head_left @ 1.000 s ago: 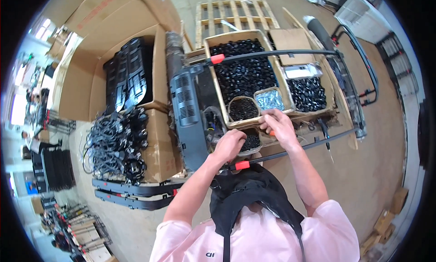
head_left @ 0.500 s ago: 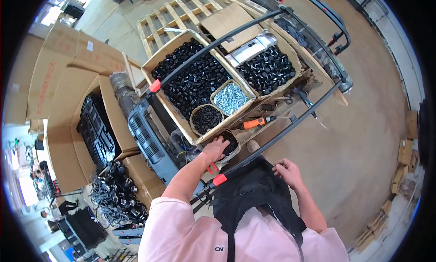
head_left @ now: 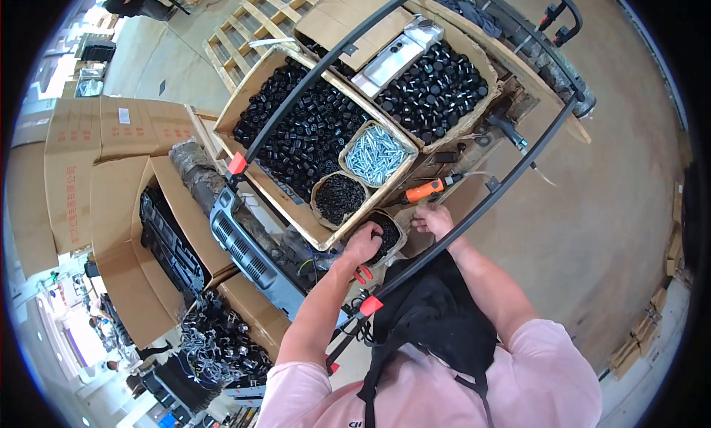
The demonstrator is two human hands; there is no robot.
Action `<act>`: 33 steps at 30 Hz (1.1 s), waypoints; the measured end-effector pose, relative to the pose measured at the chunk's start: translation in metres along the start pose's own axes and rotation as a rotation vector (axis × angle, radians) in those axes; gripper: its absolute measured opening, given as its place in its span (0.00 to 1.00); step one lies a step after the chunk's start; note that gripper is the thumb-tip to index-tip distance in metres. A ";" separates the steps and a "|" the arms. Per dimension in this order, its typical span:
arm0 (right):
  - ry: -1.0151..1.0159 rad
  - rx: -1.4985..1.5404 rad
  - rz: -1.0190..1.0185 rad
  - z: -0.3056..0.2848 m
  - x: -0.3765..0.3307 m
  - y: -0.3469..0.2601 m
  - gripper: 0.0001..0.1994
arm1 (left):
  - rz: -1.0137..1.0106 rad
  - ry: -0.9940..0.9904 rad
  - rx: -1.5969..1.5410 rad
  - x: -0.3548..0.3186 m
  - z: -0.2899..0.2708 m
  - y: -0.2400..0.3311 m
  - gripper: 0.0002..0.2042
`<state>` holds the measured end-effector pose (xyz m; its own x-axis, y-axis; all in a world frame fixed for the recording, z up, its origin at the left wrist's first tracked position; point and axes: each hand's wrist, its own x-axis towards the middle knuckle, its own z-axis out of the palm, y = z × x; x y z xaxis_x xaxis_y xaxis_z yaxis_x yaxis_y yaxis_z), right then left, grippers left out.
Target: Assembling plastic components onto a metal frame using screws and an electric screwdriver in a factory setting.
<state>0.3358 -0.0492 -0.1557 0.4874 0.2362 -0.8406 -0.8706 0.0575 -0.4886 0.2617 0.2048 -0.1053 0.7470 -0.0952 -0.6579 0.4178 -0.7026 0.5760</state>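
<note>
The person's left hand [head_left: 363, 244] is resting in the near container [head_left: 401, 245], its fingers bending down among the small black parts [head_left: 389, 235]; whether they are pinching any cannot be told, since the tips are hiding among the pieces. The right hand [head_left: 433, 220] is hovering just beyond that container's right side, fingers curling toward the thumb, and the view is not showing whether anything is sitting between them. Red-handled pliers [head_left: 363, 273] are lying just below the left hand, and an orange tool [head_left: 424, 191] is lying just above the right. Farther up, a box of silver screws [head_left: 376, 155] and a round container of small black pieces [head_left: 339, 198] are standing inside the large wooden crate [head_left: 295, 224], among black caps [head_left: 307, 124]. Judging by this pose, the person is probably gathering or sorting small parts with the left hand while the right is waiting close by. The next move would seem to be calling for a fingertip pinch on the wanted pieces, and for keeping both wrists clear of the black frame bar [head_left: 511, 177] that is slanting past the right forearm.
</note>
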 end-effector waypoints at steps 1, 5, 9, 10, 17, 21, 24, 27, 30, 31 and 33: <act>0.060 0.078 -0.009 0.016 0.011 0.000 0.13 | -0.127 0.017 -0.112 0.000 -0.002 -0.006 0.17; 0.263 0.202 0.087 0.037 0.042 -0.020 0.18 | -0.228 0.019 -0.135 0.009 0.001 -0.005 0.23; 0.391 0.253 0.075 0.044 0.049 -0.017 0.18 | -0.494 -0.071 -0.533 0.010 -0.002 0.020 0.19; 0.387 0.258 0.070 0.047 0.049 -0.019 0.18 | -0.491 -0.067 -0.528 0.010 -0.003 0.019 0.19; 0.300 0.261 -0.202 0.011 0.023 -0.036 0.10 | -0.482 -0.159 -1.083 0.003 -0.008 0.008 0.11; -0.003 0.512 0.090 -0.043 -0.001 -0.054 0.12 | -0.400 -0.258 -1.166 0.001 -0.012 0.007 0.12; -0.121 0.437 0.106 -0.051 -0.041 -0.060 0.17 | -0.382 -0.176 -1.005 -0.007 -0.015 -0.004 0.12; -0.097 0.526 -0.074 -0.048 -0.090 -0.052 0.23 | -0.385 -0.187 -0.985 -0.009 -0.017 -0.003 0.13; -0.184 0.382 -0.155 -0.063 -0.128 -0.031 0.26 | -0.361 -0.228 -1.066 -0.012 -0.021 -0.001 0.12; -0.147 0.323 -0.159 -0.065 -0.130 -0.017 0.28 | -0.356 -0.255 -1.118 -0.013 -0.023 -0.001 0.12; -0.106 0.262 -0.173 -0.066 -0.145 0.001 0.30 | -0.365 -0.274 -1.179 -0.016 -0.027 0.005 0.12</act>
<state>0.2687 -0.1478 -0.0496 0.6322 0.3003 -0.7143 -0.7697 0.3497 -0.5342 0.2653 0.2223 -0.0788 0.4187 -0.2709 -0.8668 0.8881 0.3213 0.3286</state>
